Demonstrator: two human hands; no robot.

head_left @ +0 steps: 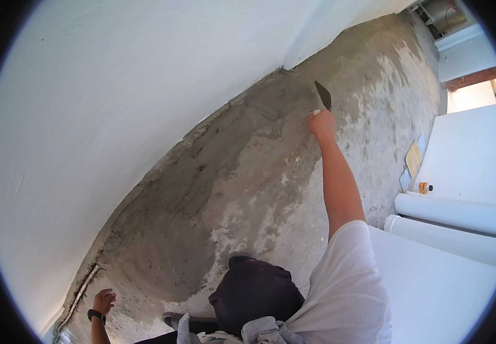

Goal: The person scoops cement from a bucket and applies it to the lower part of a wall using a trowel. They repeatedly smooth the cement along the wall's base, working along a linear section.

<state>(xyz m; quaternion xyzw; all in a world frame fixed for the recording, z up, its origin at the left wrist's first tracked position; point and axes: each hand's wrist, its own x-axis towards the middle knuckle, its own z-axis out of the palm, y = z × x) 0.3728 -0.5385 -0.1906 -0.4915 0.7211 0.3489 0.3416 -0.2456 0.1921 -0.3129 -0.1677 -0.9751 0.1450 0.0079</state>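
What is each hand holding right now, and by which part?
The right hand grips a pointed trowel by its handle, blade against the gray plaster wall. The left hand holds nothing, resting open near the wall.

Trowel [323,94] handle hidden inside the right hand [322,122] (fist closed).

trowel [323,94] on cement floor [248,189] | wall [116,86] left | pipes [454,221] right
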